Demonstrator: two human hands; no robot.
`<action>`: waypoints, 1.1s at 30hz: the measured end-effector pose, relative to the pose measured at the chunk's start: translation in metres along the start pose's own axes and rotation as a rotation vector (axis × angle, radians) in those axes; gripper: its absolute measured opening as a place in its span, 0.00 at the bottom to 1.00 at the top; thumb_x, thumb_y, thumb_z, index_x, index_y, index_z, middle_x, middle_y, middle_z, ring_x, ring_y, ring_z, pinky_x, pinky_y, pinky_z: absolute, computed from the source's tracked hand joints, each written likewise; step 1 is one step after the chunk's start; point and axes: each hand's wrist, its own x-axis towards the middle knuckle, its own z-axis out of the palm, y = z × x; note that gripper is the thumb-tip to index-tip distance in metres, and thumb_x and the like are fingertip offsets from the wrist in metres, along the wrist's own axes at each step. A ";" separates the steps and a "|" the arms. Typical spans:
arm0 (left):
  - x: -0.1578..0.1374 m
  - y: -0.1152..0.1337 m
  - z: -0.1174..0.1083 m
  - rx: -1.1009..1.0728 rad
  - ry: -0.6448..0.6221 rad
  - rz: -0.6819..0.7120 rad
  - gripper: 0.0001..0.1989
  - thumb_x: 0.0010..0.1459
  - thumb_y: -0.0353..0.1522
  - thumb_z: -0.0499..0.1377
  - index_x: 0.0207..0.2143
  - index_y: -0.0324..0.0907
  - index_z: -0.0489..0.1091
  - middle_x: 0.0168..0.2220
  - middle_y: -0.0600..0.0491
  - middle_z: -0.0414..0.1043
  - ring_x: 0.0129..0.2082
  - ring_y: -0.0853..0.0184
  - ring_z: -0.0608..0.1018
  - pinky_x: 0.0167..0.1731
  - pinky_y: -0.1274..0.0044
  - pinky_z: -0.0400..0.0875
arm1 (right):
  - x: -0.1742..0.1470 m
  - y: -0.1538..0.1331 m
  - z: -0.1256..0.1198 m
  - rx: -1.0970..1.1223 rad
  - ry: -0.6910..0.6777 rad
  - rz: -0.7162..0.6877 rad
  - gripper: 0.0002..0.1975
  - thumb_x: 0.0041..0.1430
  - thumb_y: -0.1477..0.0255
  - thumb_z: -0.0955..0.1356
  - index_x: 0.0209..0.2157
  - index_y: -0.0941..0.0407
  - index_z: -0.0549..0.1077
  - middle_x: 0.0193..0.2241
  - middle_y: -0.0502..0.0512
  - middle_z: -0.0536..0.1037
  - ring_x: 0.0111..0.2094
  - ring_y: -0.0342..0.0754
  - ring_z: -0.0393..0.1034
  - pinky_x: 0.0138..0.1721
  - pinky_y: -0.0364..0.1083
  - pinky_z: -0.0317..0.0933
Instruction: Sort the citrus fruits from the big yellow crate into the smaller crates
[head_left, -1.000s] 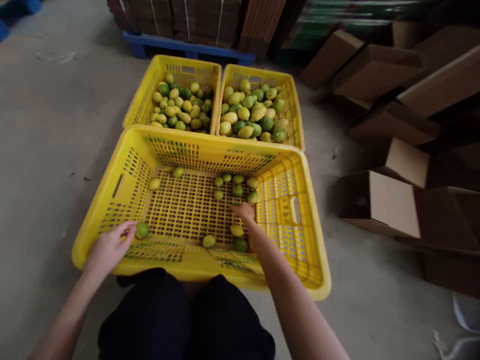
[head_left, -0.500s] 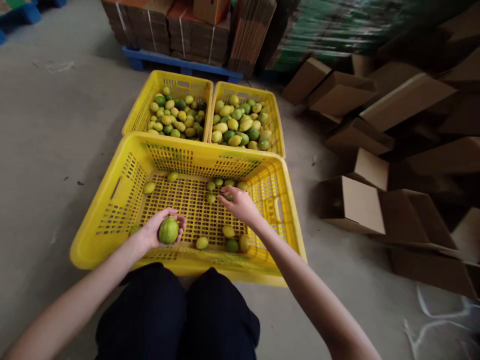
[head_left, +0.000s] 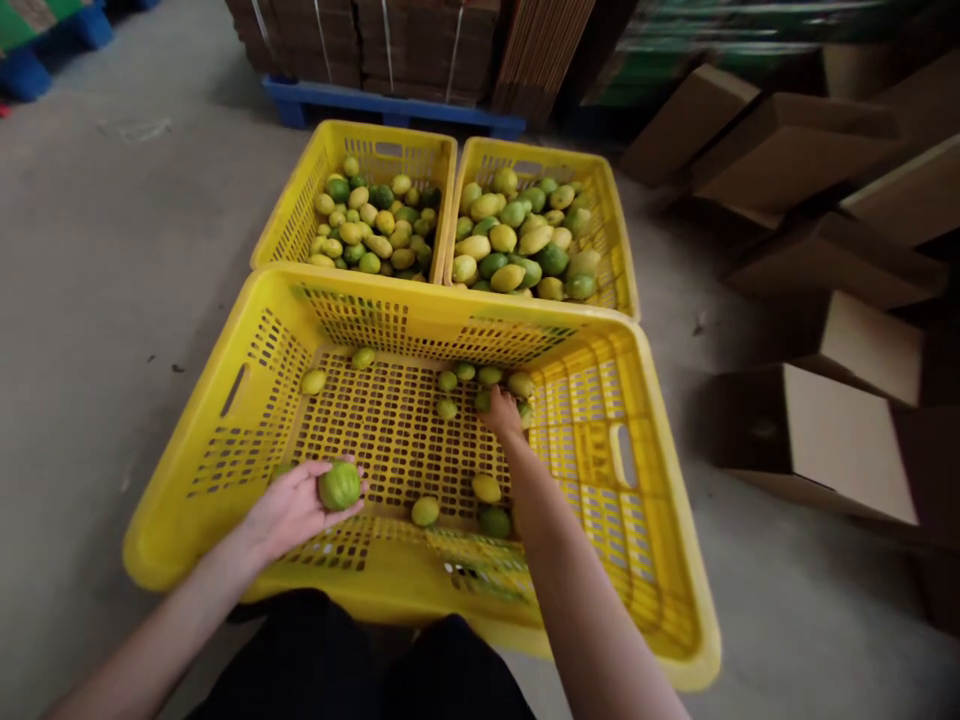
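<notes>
In the large yellow crate [head_left: 259, 440], my left hand [head_left: 289, 508] holds a green-yellow lemon [head_left: 340, 485] over the near left part, palm up with the fingers under and behind the fruit. My right hand [head_left: 502, 412] reaches down into a cluster of small lemons at the far right of the crate floor. A green lemon [head_left: 482, 401] lies against its fingers, whose tips are hidden. Beside it sit a yellowish lemon [head_left: 520, 384] and a small green one [head_left: 447, 409]. Nearer me lie a yellow lemon [head_left: 487, 488], a dark green one [head_left: 494, 521] and another yellow-green one [head_left: 425, 511].
Two yellow crates full of lemons, one left [head_left: 294, 200] and one right [head_left: 621, 240], stand against the far side. Behind them, a blue pallet [head_left: 397, 108] bears bundled flat cardboard. Open cardboard boxes [head_left: 847, 440] crowd the floor at right.
My right hand has moved down into the lemon cluster from just above it. My left hand still holds its lemon, with its fingers more opened out. The view has shifted closer.
</notes>
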 end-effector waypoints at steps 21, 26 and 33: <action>-0.128 0.019 0.161 0.020 -0.753 0.604 0.13 0.61 0.37 0.53 0.38 0.37 0.71 0.32 0.47 0.76 0.25 0.68 0.75 0.23 0.79 0.70 | -0.274 -0.114 -0.234 1.588 0.436 -0.780 0.32 0.39 0.61 0.78 0.47 0.49 0.68 0.37 0.49 0.77 0.34 0.47 0.73 0.35 0.47 0.69; -0.115 0.013 0.137 0.055 -0.728 0.793 0.12 0.55 0.30 0.59 0.44 0.42 0.71 0.38 0.51 0.75 0.36 0.67 0.77 0.40 0.74 0.73 | -0.256 -0.120 -0.201 1.773 -0.037 -0.498 0.27 0.44 0.45 0.72 0.32 0.55 0.72 0.22 0.49 0.74 0.18 0.43 0.65 0.19 0.44 0.62; -0.131 0.011 0.132 0.355 -0.635 1.095 0.27 0.42 0.20 0.71 0.46 0.45 0.74 0.50 0.53 0.72 0.45 0.66 0.75 0.50 0.77 0.68 | -0.251 -0.130 -0.184 1.854 -0.018 -0.390 0.30 0.45 0.39 0.67 0.29 0.54 0.71 0.18 0.49 0.72 0.16 0.44 0.62 0.17 0.44 0.58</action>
